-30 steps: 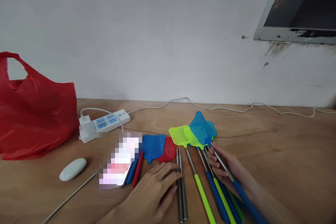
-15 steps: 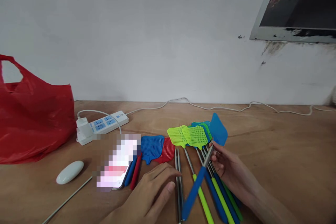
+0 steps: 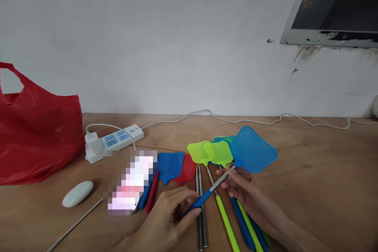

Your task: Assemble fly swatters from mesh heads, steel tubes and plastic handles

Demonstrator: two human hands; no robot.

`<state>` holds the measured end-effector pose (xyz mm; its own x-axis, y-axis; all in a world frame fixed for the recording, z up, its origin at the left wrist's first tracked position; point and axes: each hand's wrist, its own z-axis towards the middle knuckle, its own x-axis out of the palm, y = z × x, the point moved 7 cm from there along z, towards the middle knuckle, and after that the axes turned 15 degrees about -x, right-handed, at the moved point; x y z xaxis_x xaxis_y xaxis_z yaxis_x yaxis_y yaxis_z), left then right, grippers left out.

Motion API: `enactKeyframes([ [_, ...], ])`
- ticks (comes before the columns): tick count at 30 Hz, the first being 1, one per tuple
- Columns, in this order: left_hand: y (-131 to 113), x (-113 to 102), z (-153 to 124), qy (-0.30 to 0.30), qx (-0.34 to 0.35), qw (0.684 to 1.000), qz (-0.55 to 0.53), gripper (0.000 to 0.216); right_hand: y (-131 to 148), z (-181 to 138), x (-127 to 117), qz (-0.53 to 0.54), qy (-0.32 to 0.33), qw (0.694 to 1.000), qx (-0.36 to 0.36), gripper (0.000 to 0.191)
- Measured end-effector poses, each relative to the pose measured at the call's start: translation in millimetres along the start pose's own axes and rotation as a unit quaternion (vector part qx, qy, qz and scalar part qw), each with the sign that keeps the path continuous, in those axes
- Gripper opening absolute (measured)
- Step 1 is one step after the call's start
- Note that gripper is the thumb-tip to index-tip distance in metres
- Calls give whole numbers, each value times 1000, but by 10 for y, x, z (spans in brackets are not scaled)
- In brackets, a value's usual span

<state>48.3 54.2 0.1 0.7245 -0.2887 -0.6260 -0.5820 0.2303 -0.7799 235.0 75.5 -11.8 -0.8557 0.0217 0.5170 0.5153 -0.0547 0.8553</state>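
1. The table (image 3: 310, 173) is bare plywood running to a white wall along its far edge.
2. A red bag (image 3: 38, 134) stands at the table's far left edge.
3. A power strip (image 3: 115, 141) lies near the far edge, right of the bag; a white oval (image 3: 77, 193) sits nearer, left of centre.
4. A row of swatters (image 3: 218, 153) lies flat mid-table, heads toward the wall, handles toward the near edge.
5. The blue swatter (image 3: 254, 149) is lifted above that row, slanting from its head at upper right down to its blue handle at lower left.
6. The right hand (image 3: 242, 187) pinches the metal shaft just below the head, fingers curled, forearm coming in from the near right corner.
7. The left hand (image 3: 174, 214) closes around the blue handle end, thumb under it, palm down, wrist toward the near edge.
8. Two bare metal rods (image 3: 201, 224) lie just right of the left hand.
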Motion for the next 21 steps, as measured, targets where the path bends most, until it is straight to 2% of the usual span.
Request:
enactKeyframes([
  [3,16,8,-15,3,-7,1000,1,14,-27,-14,30,-35,43,998,-4,33],
  [9,109,86,-36,35,-58,998,-3,22,-16,7,12,-83,58,994,-39,32],
  [15,190,99,-48,28,-100,994,-22,28,25,16,39,-64,43,995,-68,31],
  [21,180,125,-37,46,-103,993,-23,29,-1,-26,35,-43,24,993,-105,30],
])
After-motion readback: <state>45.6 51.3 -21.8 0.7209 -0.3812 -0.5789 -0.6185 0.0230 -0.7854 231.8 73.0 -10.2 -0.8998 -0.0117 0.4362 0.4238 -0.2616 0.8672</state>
